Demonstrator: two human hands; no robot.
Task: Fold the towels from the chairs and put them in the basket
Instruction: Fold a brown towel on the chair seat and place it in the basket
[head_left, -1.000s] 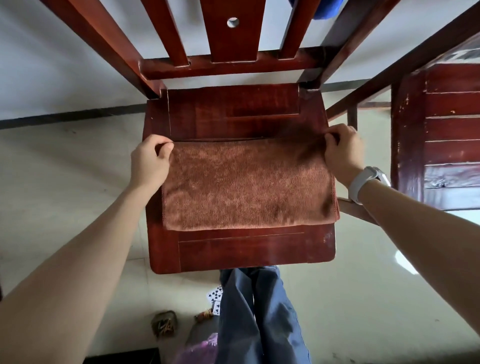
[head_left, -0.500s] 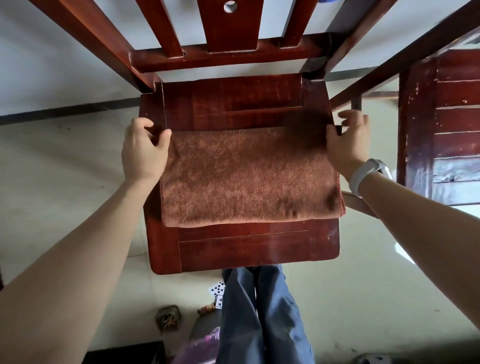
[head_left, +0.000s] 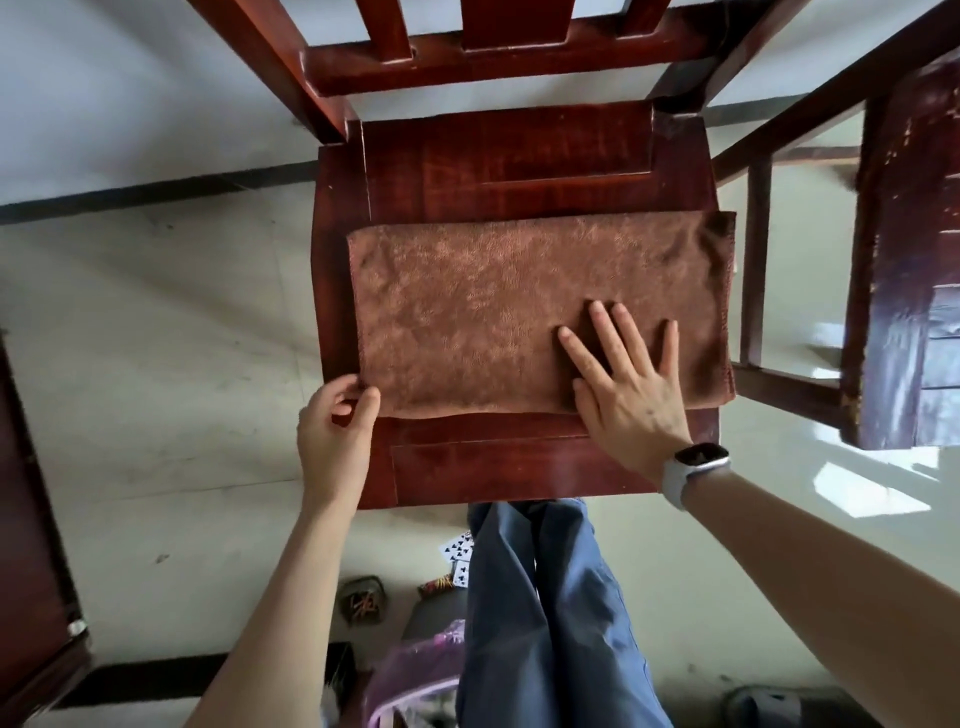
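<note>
Right hand (head_left: 631, 384) lying flat, fingers straight and spread, on the brown towel (head_left: 493, 312)
Head view: the folded towel is lying across the red wooden chair seat (head_left: 498, 462), its right end overhanging the seat's edge; the left hand (head_left: 335, 434) is pinching the towel's near-left corner between thumb and curled fingers, while a white-strapped watch (head_left: 688, 470) is sitting on the right wrist

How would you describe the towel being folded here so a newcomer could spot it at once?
Find the dark red wooden chair in the middle of the view. On its seat lies the brown towel, folded into a flat rectangle, with the right hand pressed flat on it and the left hand pinching its near-left corner. It is the only fuzzy cloth on the glossy wood.
</note>
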